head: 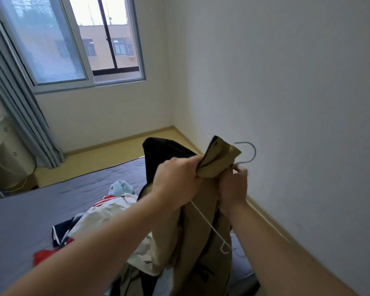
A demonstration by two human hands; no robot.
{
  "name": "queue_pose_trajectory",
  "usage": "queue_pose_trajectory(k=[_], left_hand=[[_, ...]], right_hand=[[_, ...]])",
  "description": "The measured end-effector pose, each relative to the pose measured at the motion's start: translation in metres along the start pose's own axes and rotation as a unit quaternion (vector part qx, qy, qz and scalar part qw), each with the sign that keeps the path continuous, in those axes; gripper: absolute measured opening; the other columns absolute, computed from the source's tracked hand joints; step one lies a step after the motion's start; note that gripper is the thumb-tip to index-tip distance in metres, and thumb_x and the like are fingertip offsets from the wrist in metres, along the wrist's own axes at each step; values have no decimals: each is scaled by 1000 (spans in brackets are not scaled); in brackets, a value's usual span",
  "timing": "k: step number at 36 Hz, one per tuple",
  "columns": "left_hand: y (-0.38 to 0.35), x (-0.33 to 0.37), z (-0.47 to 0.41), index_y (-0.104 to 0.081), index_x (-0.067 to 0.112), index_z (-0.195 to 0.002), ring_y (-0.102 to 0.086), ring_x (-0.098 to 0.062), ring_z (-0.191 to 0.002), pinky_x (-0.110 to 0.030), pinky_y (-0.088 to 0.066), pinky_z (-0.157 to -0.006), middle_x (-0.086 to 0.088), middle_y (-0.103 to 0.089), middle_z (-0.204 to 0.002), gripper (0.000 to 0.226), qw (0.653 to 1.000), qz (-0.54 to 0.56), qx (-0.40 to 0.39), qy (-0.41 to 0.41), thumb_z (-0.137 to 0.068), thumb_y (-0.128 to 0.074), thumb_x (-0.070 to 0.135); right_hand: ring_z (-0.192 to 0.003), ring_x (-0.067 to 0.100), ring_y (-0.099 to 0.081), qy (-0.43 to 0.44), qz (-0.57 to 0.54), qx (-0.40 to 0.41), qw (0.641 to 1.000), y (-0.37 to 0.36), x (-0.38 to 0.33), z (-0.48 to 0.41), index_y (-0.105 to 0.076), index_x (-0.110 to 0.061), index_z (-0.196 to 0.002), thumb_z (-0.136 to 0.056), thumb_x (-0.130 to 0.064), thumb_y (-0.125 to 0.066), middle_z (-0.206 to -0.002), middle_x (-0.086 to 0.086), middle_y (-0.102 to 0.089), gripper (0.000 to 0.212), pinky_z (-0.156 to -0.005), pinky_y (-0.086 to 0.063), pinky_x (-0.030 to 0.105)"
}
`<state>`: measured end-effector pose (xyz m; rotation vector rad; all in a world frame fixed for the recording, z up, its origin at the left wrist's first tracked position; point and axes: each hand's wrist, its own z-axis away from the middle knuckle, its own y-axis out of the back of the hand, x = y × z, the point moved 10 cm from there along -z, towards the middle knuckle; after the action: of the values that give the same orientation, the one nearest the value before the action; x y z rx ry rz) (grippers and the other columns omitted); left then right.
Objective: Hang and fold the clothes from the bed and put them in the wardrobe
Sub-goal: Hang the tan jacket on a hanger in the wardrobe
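Single head-worn wide-angle view, facing forward and down, close over raised hands [203,180], bed [30,221] beyond

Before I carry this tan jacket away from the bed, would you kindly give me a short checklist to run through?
1. Left hand grips the tan jacket at the collar: ok.
2. Right hand pinches the hanger just below its hook: ok.
3. Hook sticks out clear of the fabric, ready to hang: ok.
4. Hanger arms seated inside both shoulders: cannot tell, they are hidden under the cloth.
5. White drawstring tucked away: not ok, it dangles loose and might snag.
6. Way to the wardrobe clear: cannot tell, the wardrobe is not in view.
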<state>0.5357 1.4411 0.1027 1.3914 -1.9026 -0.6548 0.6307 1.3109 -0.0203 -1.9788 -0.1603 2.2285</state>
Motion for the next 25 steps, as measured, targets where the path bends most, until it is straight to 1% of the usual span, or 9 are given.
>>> queue_pose_trajectory(k=[3,6,10,12,14,16,21,23,25], left_hand=[[-9,19,18,-69,31,-98,-65,-20,-60,-34,-53,-54,7,-68,-68,23,1000,26,-2,-3,-82,-52,32],[-17,22,26,-49,34,-88,-59,-15,-59,-37,-51,-52,8,-62,-68,17,987,146,-12,63,-79,-52,20],[-38,17,27,-47,35,-101,-63,-7,-72,-39,-57,-65,11,-64,-79,24,938,297,-55,170,-86,-46,17],[-44,14,28,-51,36,-113,-63,1,-85,-24,-57,-73,18,-64,-90,34,917,335,-54,209,-87,-44,15],[-49,16,29,-51,38,-120,-60,6,-93,-13,-54,-74,27,-61,-97,43,905,361,-71,216,-87,-46,11],[-53,16,30,-52,38,-121,-62,2,-92,-21,-58,-75,24,-62,-98,45,896,376,-105,210,-86,-52,10],[-38,3,27,-58,35,-97,-64,-8,-80,-39,-60,-68,14,-61,-92,27,938,284,-151,127,-73,-70,33],[-13,-9,17,-61,29,-97,-56,-12,-98,-42,-55,-82,15,-51,-108,38,990,115,-62,59,-65,-71,47],[8,-14,9,-54,29,-119,-43,-26,-124,-46,-36,-107,2,-42,-130,67,999,-18,35,-7,-60,-70,56]], right_hand=[[-65,20,-56,102,37,-26,994,-6,-28,-2,-56,-18,-79,-74,-23,-48,-64,0,-58,10,-57,-42,33],[-61,21,-48,84,-6,-111,990,-24,-26,4,-52,-23,-59,-70,-22,-50,-59,2,-52,11,-58,-39,34],[-68,28,-56,-23,-137,-218,966,-49,-14,21,-60,-12,-71,-73,-31,-64,-72,11,-57,20,-64,-49,36],[-61,17,-62,-30,-186,-241,952,-55,-20,26,-67,-20,-65,-87,-38,-56,-67,3,-61,31,-57,-53,28],[-64,15,-66,-22,-202,-229,952,-54,-23,22,-72,-22,-68,-91,-46,-53,-70,1,-65,38,-57,-54,27],[-67,18,-67,-27,-204,-195,959,-46,-22,18,-74,-21,-72,-81,-55,-59,-73,4,-66,38,-61,-55,29],[-72,22,-64,30,-93,-126,987,-31,-27,7,-71,-25,-68,-70,-57,-56,-73,4,-67,35,-71,-53,43],[-63,18,-55,92,-36,-120,988,-31,-43,6,-61,-27,-62,-79,-54,-49,-65,0,-60,34,-61,-44,37],[-57,17,-46,129,5,-129,983,-34,-56,7,-53,-29,-62,-83,-56,-45,-61,-1,-52,35,-55,-35,33]])
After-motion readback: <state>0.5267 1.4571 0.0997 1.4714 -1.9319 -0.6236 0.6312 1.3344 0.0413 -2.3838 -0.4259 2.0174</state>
